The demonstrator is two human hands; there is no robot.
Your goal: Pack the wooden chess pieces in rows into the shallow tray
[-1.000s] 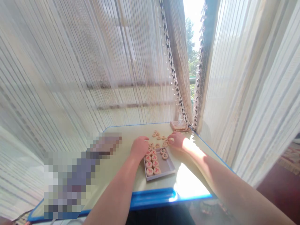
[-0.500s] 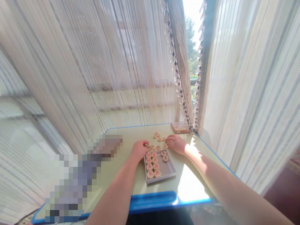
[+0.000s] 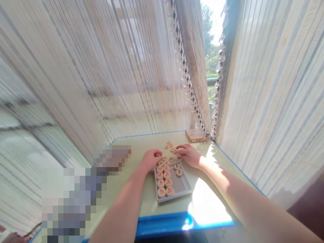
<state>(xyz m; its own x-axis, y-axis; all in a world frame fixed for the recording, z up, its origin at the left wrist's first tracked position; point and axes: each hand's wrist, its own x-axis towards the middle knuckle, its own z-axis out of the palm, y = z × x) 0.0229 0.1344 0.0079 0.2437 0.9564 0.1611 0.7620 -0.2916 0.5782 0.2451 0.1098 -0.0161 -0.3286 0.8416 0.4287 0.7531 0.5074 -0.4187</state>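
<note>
Several discs (image 3: 171,150) between left hand (image 3: 151,159), right (image 3: 189,156)

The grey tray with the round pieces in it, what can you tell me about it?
The grey tray is shallow and rectangular, with a low rim, perhaps plastic. It lies flat on the pale green table. Round pale discs with red marks fill its left side in two rows; its near right part is bare. The left hand is at its far left corner; whether it touches is unclear.
</note>
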